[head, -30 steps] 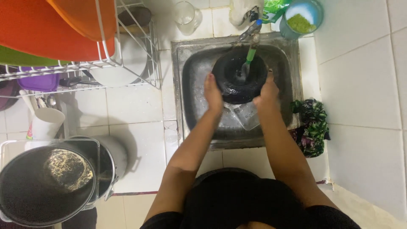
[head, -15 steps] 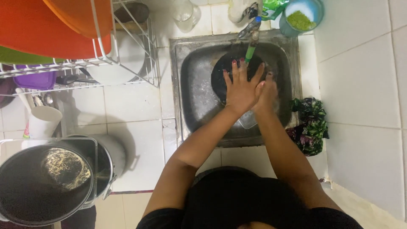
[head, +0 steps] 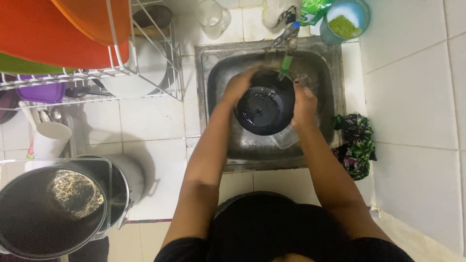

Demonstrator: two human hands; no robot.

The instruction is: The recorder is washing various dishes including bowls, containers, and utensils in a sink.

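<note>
1. A round black shallow pan (head: 264,107) was held over the middle of the steel sink basin (head: 218,77), its hollow turned up under the tap with the green spout (head: 286,60) at twelve o'clock, seemingly so that water ran into it.
2. The left hand (head: 239,85) was curled on the pan's rim at ten o'clock, fingers pressed together.
3. The right hand (head: 304,104) gripped the rim at three o'clock, fingers closed around it.
4. A clear plastic tub (head: 285,138) lay under the pan at five o'clock; little room was left to the basin walls.
5. A patterned cloth (head: 357,143) sat on the white tiled desk (head: 412,87) at three o'clock.
</note>
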